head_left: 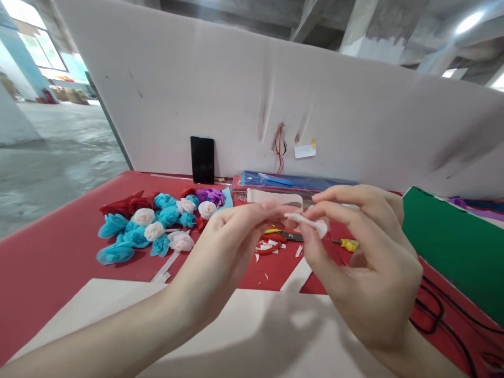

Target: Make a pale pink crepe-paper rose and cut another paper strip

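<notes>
A red tabletop (59, 257) carries a white sheet (106, 294) on its near side. Over them, the right hand (370, 252) arches with bent fingers; the left hand (228, 241) slants up from the near left, wrist bent. On the left lie blue, pale, red and purple flowers (136, 236). A pale strip (271, 197) curls just beyond the left fingers. Smallest, a crumpled pale piece (313, 223) sits between both hands, long axis roughly left to right, pinched by the right grip; whether the left grip, at its left end, closes on it I cannot tell.
</notes>
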`<state>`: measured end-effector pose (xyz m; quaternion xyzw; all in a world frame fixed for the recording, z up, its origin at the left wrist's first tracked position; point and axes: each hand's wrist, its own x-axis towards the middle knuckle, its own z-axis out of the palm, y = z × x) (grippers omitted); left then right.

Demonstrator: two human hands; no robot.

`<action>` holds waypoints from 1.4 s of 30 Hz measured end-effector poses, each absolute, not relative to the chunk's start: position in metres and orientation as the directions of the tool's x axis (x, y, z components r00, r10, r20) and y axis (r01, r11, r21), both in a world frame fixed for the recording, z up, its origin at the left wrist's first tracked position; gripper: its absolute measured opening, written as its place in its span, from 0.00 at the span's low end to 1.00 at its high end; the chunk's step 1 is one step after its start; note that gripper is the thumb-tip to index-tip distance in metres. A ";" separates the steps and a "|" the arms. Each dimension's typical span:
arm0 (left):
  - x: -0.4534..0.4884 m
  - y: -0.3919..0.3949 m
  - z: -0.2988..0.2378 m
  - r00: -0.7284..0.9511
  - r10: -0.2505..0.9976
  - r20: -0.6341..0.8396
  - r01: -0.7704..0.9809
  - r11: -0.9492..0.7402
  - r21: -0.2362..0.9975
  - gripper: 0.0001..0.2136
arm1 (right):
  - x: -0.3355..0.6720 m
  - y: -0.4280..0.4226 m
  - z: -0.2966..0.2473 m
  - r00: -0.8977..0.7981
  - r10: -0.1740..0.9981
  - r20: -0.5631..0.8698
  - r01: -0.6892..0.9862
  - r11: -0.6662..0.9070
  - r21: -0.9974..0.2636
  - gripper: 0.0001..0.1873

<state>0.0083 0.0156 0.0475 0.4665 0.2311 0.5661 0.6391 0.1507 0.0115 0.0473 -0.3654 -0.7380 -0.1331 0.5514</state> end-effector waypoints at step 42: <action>0.003 0.016 0.045 0.241 0.887 0.395 -0.217 -0.347 0.912 0.09 | 0.151 -0.002 0.058 -0.109 0.650 0.752 0.565 0.663 -0.491 0.06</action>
